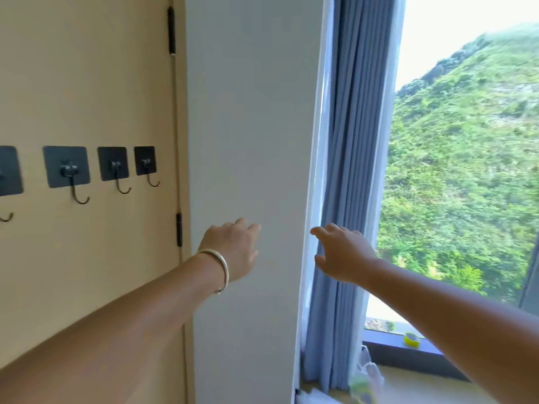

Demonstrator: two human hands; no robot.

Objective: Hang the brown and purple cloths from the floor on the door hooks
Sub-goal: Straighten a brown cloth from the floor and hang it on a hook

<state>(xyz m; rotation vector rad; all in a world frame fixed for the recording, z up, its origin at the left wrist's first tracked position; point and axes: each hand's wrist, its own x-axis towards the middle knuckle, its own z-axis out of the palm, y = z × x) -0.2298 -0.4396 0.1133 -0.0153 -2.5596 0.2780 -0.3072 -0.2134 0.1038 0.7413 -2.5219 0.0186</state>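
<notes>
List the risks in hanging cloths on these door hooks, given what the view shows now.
1. Both the left hand and the right hand are empty and no cloth is in view, so nothing is picked up yet.
2. The black square adhesive hooks seem stuck on the beige wooden door; a hard tug might peel one off.
3. The hands reach toward the white wall, away from the hooks.

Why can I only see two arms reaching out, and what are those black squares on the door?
The camera sits on a person's head, so you see what they see. The left hand, wearing a silver bracelet, and the right hand are both open and empty. The black squares are stick-on hooks on the tan door, with nothing hanging on them. Beside the white wall is a blue curtain and a window showing a green hill. No cloths or floor appear.
</notes>
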